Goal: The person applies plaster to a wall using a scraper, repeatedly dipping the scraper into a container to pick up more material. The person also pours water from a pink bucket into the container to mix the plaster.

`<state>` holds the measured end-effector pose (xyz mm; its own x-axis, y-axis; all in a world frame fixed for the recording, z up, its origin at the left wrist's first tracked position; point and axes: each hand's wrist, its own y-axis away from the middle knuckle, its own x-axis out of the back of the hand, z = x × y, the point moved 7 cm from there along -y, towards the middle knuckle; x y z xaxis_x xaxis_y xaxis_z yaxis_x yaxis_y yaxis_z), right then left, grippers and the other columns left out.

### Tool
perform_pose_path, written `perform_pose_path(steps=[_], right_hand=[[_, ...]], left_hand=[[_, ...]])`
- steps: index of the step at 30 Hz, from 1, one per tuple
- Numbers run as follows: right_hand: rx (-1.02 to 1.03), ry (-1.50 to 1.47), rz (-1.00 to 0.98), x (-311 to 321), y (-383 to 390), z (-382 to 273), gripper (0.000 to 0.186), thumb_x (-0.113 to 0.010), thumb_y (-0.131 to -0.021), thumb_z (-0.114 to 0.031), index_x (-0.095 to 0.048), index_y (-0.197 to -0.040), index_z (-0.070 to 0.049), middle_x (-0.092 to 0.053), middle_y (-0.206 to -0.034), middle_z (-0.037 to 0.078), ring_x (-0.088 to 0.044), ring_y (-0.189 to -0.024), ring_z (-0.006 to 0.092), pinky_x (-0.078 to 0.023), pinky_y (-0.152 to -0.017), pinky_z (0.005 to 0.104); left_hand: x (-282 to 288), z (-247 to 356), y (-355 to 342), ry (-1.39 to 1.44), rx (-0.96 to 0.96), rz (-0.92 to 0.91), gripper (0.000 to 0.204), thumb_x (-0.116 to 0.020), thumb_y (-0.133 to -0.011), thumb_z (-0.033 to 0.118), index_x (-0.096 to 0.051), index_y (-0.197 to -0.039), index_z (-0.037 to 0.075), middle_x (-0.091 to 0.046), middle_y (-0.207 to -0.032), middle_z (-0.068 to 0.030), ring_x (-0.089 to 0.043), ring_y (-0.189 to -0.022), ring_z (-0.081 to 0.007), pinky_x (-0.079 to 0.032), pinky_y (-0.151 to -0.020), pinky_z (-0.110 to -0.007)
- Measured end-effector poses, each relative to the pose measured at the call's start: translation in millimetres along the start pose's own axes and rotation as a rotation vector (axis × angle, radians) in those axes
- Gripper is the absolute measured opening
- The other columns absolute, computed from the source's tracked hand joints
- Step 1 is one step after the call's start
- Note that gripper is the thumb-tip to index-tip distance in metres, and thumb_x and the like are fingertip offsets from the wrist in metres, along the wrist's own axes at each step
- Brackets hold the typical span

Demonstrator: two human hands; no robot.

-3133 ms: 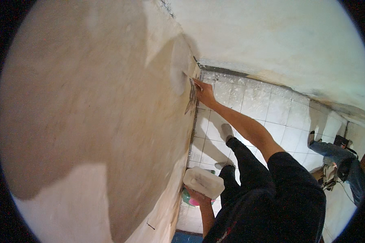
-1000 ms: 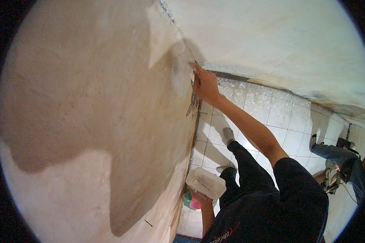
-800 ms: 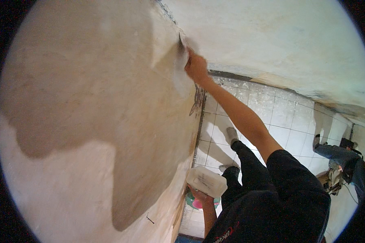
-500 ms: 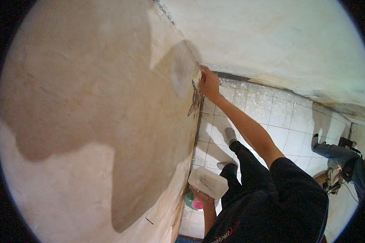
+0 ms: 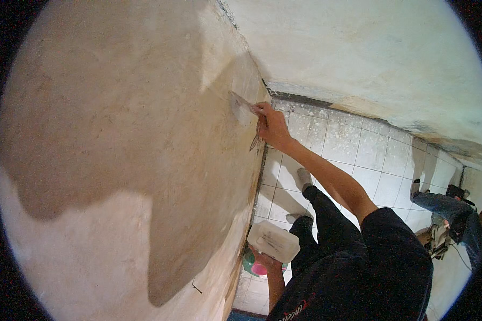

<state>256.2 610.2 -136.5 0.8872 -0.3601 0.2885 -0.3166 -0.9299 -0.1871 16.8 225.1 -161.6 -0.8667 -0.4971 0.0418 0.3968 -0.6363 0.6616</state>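
While the left hand [image 5: 268, 261], fingers curled, held a pale tub [image 5: 273, 241] beside the wall [image 5: 107, 128], the right hand [image 5: 275, 127] had its fingers closed round a scraper [image 5: 245, 102] angled against the wall near the corner [image 5: 266, 86].

You are standing in an indoor room with rough, worn walls; whether it is a home is unclear. To the left of the tiled floor [image 5: 369, 144] you have a blotchy brownish wall [image 5: 107, 134]; beyond that floor, a pale wall [image 5: 359, 48], stained along its base. White splatters [image 5: 313, 128] dot the floor's far end.
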Motion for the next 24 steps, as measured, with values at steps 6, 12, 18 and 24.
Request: perform_pose_path(steps=[6,12,18,24], right_hand=[[0.148,-0.001,0.199,16,-39,-24,0.038,-0.054,-0.083,-0.003,-0.059,-0.121,-0.006,-0.058,-0.07,0.025,-0.059,-0.058,0.0384,-0.046,-0.054,0.0427],[0.165,-0.045,-0.09,-15,86,-97,0.041,-0.058,-0.08,-0.003,-0.061,-0.121,-0.005,-0.061,-0.07,0.02,-0.061,-0.059,0.0376,-0.048,-0.055,0.0414],[0.089,0.144,0.157,17,32,-56,0.032,-0.056,-0.085,-0.004,-0.064,-0.117,-0.006,-0.06,-0.067,0.021,-0.06,-0.056,0.0341,-0.048,-0.055,0.0395],[0.079,0.105,0.337,24,-46,-7,0.03,-0.057,-0.086,-0.009,-0.066,-0.115,-0.01,-0.06,-0.067,0.021,-0.06,-0.055,0.0358,-0.045,-0.051,0.0414]], left_hand=[[-2,-20,-12,0.554,0.245,-0.088,0.063,-0.046,-0.09,0.059,-0.046,-0.135,0.015,-0.051,-0.132,-0.0074,-0.049,-0.121,-0.0291,-0.039,-0.103,-0.05],[13,-32,-10,0.502,0.19,-0.115,0.06,-0.045,-0.091,0.058,-0.046,-0.136,0.017,-0.051,-0.133,-0.007,-0.047,-0.122,-0.0295,-0.038,-0.103,-0.051],[9,-13,0,0.382,0.136,-0.109,0.064,-0.043,-0.09,0.062,-0.046,-0.137,0.018,-0.048,-0.138,-0.0066,-0.046,-0.125,-0.0298,-0.036,-0.105,-0.05],[8,-7,12,0.172,0.135,-0.023,0.068,-0.043,-0.089,0.065,-0.045,-0.138,0.018,-0.047,-0.138,-0.0063,-0.045,-0.125,-0.0307,-0.035,-0.106,-0.051]])
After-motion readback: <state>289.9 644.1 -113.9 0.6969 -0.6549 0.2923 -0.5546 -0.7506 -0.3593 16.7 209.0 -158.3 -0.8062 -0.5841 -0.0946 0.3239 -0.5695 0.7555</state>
